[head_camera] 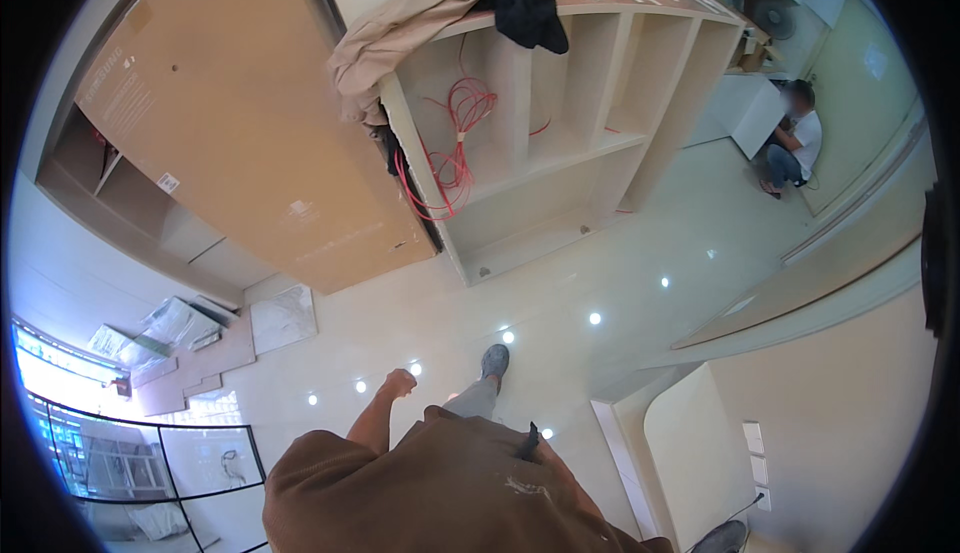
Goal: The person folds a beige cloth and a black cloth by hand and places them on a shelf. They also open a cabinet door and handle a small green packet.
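Note:
My left hand [401, 383] hangs forward over the glossy floor tiles [360, 343], its fingers curled in and no object showing in it. Just right of it, my foot in a grey shoe [495, 364] is on the floor. My right hand is not in view; only part of that arm shows beside my brown shirt [450, 485]. A small black object [531, 440], too unclear to name, sticks up at the shirt's right side. Ahead stands an off-white shelf unit [520, 103] with open compartments. A coil of red cable [461, 133] hangs in its left part.
A tall Samsung cardboard box [255, 125] leans left of the shelf unit. Beige cloth [405, 24] and black cloth [525, 9] drape over its top. A person [799, 140] crouches by a white cabinet at far right. Wrapped panels [180, 328] and a black-framed glass partition [206, 459] are left.

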The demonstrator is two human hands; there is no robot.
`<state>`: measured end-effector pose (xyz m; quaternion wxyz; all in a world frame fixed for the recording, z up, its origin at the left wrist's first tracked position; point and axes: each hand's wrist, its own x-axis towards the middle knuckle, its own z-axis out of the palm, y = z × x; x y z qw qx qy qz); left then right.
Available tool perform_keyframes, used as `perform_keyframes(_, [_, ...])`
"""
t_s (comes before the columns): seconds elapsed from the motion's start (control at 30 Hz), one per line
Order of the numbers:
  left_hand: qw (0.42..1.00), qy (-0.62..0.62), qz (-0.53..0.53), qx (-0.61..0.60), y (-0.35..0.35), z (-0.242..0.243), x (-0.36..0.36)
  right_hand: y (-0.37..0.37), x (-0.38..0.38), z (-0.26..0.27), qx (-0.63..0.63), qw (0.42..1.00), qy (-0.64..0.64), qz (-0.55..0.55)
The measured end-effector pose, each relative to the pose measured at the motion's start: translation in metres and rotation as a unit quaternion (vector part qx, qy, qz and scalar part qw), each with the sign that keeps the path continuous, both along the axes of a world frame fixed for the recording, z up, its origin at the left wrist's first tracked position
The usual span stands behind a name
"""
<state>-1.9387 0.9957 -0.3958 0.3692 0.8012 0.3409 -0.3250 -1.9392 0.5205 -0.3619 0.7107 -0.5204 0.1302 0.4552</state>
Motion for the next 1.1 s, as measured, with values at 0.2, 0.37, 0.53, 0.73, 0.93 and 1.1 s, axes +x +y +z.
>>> perform_keyframes(0.2, [0.991, 0.124, 0.05, 0.019, 0.02, -0.017, -0.046, 0.023, 0.042, 0.0, -0.029, 0.998, -0.027, 0.04])
perform_keyframes(0.37, [0.852, 0.021, -0.517, 0.081, 0.04, -0.041, 0.006, 0.043, 0.081, 0.0, -0.062, 0.994, -0.059, 0.068])
perform_keyframes(0.53, [0.99, -0.081, 0.096, -0.066, 0.048, -0.031, 0.113, 0.065, 0.122, 0.009, -0.129, 0.972, -0.138, 0.142])
perform_keyframes(0.73, [0.99, -0.126, 0.046, -0.045, 0.05, 0.005, 0.215, 0.065, 0.16, 0.029, -0.079, 0.979, -0.165, 0.088])
perform_keyframes(0.93, [0.991, -0.074, 0.039, -0.101, 0.025, -0.029, 0.23, 0.044, 0.183, -0.014, -0.224, 0.937, -0.237, 0.122])
perform_keyframes(1.1, [0.984, 0.025, -0.08, -0.159, -0.008, -0.037, 0.23, 0.018, 0.229, -0.049, -0.251, 0.906, -0.299, 0.163])
